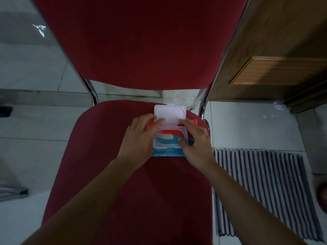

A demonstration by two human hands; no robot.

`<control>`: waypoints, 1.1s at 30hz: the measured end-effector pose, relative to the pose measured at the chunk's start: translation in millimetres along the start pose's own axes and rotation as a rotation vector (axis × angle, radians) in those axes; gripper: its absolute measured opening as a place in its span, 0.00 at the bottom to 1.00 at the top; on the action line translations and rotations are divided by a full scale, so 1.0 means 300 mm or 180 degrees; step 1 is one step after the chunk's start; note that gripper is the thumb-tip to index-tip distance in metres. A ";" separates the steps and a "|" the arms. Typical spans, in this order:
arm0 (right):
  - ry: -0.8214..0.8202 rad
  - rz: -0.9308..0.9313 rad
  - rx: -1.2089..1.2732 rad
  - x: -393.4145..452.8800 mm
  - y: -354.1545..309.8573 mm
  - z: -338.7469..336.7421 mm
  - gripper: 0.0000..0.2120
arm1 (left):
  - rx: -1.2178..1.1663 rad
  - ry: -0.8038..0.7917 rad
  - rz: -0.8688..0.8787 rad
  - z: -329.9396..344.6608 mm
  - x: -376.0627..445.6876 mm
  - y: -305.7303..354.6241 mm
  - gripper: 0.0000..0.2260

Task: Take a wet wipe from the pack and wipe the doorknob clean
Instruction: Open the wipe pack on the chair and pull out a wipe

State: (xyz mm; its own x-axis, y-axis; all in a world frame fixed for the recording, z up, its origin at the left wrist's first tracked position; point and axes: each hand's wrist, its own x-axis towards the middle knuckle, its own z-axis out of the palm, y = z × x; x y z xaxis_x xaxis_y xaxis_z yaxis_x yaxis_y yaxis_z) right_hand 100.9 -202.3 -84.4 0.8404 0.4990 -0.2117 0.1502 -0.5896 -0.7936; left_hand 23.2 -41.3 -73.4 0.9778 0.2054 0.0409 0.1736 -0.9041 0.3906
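Head view: the wet wipe pack (169,138) lies flat on the red seat of a chair (109,174), just past the seat's middle toward 12 o'clock. Its white flip lid (170,112) stands open, hinged back toward the chair's backrest. The left hand (139,138) rests on the pack's 9 o'clock side, fingers (155,121) spread loosely and laid flat over the pack's edge, closed on nothing. The right hand (194,138) sits at the 3 o'clock side, its fingers curled narrow against the frame of the opening — whether they already pinch a wipe I cannot tell. No wipe shows above the opening. The doorknob is not in sight; a wooden door (274,50) stands at 2 o'clock from the pack.

The step in hand looks like drawing out the first wipe. Done well, the left hand would press the pack down so it does not lift, while the right pinches one sheet at the slot and pulls straight up — slowly, so that only one comes.
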 end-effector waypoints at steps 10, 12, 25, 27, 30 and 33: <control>0.0584 -0.0564 -0.0873 -0.008 -0.010 0.029 0.18 | 0.0142 -0.1065 0.0143 -0.022 0.041 0.026 0.32; 0.0691 -0.0726 -0.1053 -0.009 -0.021 0.035 0.12 | -0.0037 -0.1012 0.0073 -0.024 0.042 0.021 0.33; 0.0243 -0.0548 -0.1115 0.042 -0.102 0.088 0.06 | -0.0313 -0.1023 0.0042 -0.022 0.037 0.004 0.35; 0.0102 -0.0551 -0.1167 0.050 -0.098 0.093 0.08 | -0.0325 -0.1000 0.0032 -0.021 0.035 0.006 0.34; 0.0011 -0.0348 -0.0732 0.051 -0.082 0.078 0.02 | -0.0358 -0.1011 0.0011 -0.023 0.033 0.012 0.34; -0.0329 0.0121 -0.0161 0.055 -0.080 0.045 0.03 | -0.0415 -0.0974 -0.0012 -0.022 0.032 0.013 0.34</control>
State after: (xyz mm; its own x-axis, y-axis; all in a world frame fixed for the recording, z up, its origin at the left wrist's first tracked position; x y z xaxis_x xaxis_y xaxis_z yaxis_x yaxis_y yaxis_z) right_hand 104.0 -171.3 -76.5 0.7881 0.5370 -0.3009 0.1475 -0.6394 -0.7546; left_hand 32.4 -40.4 -65.5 0.9705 0.0687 -0.2312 0.1801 -0.8439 0.5054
